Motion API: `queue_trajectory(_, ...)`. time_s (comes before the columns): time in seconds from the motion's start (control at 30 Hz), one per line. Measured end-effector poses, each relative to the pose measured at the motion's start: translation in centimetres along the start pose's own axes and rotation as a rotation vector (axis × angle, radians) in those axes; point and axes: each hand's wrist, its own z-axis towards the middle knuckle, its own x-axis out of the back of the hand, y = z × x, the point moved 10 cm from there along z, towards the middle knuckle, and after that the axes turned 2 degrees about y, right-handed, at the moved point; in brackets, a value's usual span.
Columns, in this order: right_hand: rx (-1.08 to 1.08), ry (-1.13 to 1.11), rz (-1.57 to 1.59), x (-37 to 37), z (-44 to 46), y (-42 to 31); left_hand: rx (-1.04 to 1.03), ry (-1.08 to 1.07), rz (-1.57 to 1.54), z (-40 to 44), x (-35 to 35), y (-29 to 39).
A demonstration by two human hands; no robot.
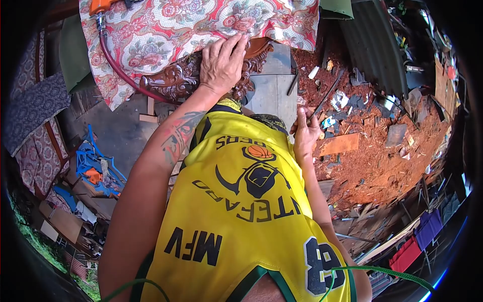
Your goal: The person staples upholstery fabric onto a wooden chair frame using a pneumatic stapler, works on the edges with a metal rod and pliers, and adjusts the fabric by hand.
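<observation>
My left hand lies with fingers stretched out on the edge of a red and cream floral fabric. Beneath the palm is a piece of dark carved wood, partly covered by the cloth. Lower and to the right, my right hand is closed around a long, thin, dark rod-like tool. It points up and away to the right, apart from the fabric; its exact kind is unclear.
An orange tool with a red hose rests on the fabric at upper left. Wood scraps and reddish debris cover the ground at right. Blue plastic pieces and patterned cushions are at left.
</observation>
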Motion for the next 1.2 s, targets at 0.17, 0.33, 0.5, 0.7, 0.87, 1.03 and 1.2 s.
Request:
queue_trajectory(0.17, 0.003, 0.014, -0.003, 0.4, -0.2, 0.4, -0.016, 0.013, 0.002, -0.1, 0.1, 0.1)
queue_trajectory(0.33, -0.002, 0.02, -0.005, 0.7, -0.1, 0.6, -0.013, 0.017, -0.008, 0.0, 0.2, 0.0)
queue_trajectory(0.5, 0.011, 0.001, -0.005, 1.5, 0.0, 1.1, 0.004, 0.008, -0.011, 0.0, 0.3, 0.0)
queue_trajectory(0.7, -0.007, 0.011, 0.007, 2.4, -0.2, 1.6, 0.137, -0.084, -0.02, 0.3, -0.3, -1.0)
queue_trajectory(0.87, -0.03, 0.021, -0.017, 2.7, -0.8, 1.8, 0.066, -0.122, 0.044, 0.1, -0.9, -0.5)
queue_trajectory(1.03, -0.052, 0.015, -0.032, 2.4, -1.0, 1.5, 0.069, -0.106, 0.031, 0.0, -0.8, -0.5)
queue_trajectory(1.2, -0.059, 0.019, 0.019, 2.3, -1.0, 1.8, 0.06, -0.123, 0.044, 0.2, -0.6, -0.3)
